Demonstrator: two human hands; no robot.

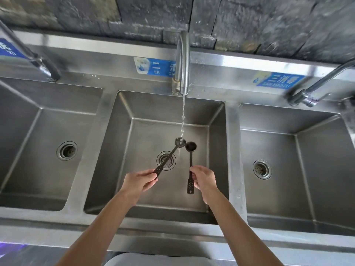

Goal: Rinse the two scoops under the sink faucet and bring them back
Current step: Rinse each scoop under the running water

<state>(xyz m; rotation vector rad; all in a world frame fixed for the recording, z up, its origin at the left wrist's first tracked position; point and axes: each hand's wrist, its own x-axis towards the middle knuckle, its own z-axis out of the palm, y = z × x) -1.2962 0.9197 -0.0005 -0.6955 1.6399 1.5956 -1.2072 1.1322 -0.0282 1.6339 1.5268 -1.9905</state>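
Rinsing is midway: the left hand (141, 180) pinches one dark long-handled plastic scoop (169, 157) under the steel faucet (183, 60) stream, the right hand (204, 179) pinches the second dark scoop (190, 160) just beside it, unrinsed by the look of it, return pending

We reach both bare forearms forward and slightly inward, wrists level, so our hands sit near each other but apart. Our left hand (139, 180) has its fingers curled, thumb on top, pinching a handle at its end. Our right hand (204, 178) is turned palm inward, thumb and fingertips pinching a second handle partway along, its other fingers loosely bent.
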